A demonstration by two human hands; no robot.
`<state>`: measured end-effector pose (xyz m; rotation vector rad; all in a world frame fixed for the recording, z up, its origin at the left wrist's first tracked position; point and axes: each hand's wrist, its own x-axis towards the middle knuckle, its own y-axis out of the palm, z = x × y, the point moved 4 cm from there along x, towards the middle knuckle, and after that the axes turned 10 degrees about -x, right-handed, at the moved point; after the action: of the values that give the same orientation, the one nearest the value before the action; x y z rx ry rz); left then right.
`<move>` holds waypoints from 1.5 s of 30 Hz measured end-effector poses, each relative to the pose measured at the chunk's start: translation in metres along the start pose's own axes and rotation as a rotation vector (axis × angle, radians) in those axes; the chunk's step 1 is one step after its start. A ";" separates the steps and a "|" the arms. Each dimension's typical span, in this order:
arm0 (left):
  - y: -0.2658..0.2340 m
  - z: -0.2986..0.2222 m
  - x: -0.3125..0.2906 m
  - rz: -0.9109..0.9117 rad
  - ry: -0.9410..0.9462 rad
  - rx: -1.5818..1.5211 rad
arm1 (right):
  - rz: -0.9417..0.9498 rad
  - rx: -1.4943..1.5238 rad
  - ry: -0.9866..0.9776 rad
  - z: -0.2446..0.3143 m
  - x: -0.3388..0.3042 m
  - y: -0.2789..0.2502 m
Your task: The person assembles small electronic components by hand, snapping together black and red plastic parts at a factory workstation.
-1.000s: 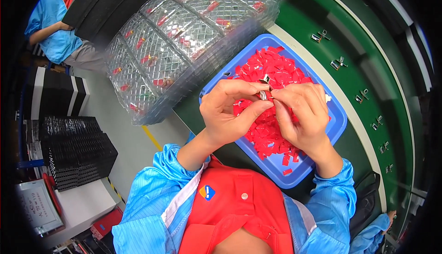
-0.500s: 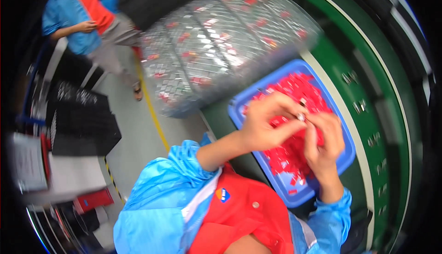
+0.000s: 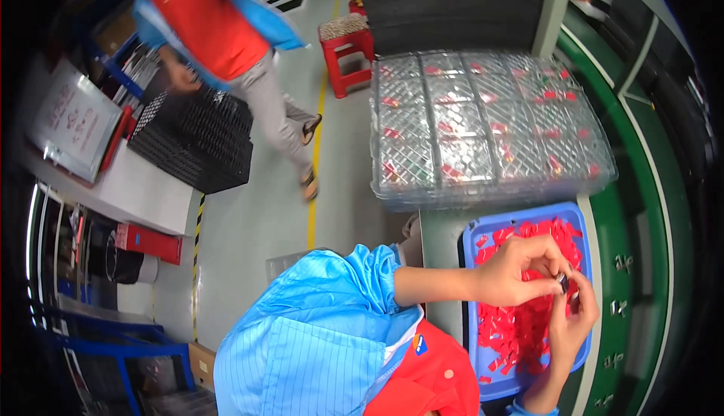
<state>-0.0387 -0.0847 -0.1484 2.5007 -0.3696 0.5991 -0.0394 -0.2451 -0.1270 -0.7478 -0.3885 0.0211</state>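
Over a blue tray [image 3: 470,340] full of red plastic scraps [image 3: 520,333], my two hands meet at the fingertips. My left hand [image 3: 513,271] pinches a small dark part with a shiny edge [image 3: 562,282] between thumb and fingers. Just below and to the right, my right hand [image 3: 572,325] has its fingers bent inward, its fingertips touching that same part. The part is too small to name more closely, and fingers cover some of it.
Clear plastic blister trays [image 3: 483,129] with red bits stand stacked beyond the blue tray. A green work line [image 3: 626,227] runs along the right. At upper left a person [image 3: 219,39] in a blue jacket is walking near black crates [image 3: 196,141] and a red stool [image 3: 347,54].
The whole view has swung, so tray and hands now appear lower and farther right. My hands stay together at the fingertips. The other person appears closer and in a walking stance.
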 end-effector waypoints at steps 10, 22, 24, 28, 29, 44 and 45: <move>-0.041 -0.012 -0.001 -0.145 0.004 0.277 | -0.046 -0.349 -0.206 -0.082 0.097 0.004; -0.083 -0.081 0.063 0.381 -0.003 1.220 | -0.021 -0.409 -0.199 -0.141 0.154 -0.005; -0.118 -0.064 0.105 0.363 -0.047 1.300 | 0.084 -0.328 -0.197 -0.107 0.131 -0.007; -0.175 -0.026 0.186 0.184 0.209 1.520 | 0.069 -0.276 -0.347 -0.051 0.086 -0.012; -0.180 -0.020 0.197 0.111 0.168 1.549 | 0.086 -0.251 -0.320 -0.047 0.078 -0.010; -0.031 -0.034 0.033 0.187 0.106 0.633 | -0.132 -0.129 -0.476 -0.005 0.017 -0.004; -0.027 -0.027 0.025 0.146 0.084 0.568 | -0.187 -0.160 -0.523 0.003 0.017 -0.003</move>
<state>-0.0159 -0.0507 -0.1280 2.9874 -0.3944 0.9768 -0.0247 -0.2426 -0.1174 -0.8584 -0.9666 0.0099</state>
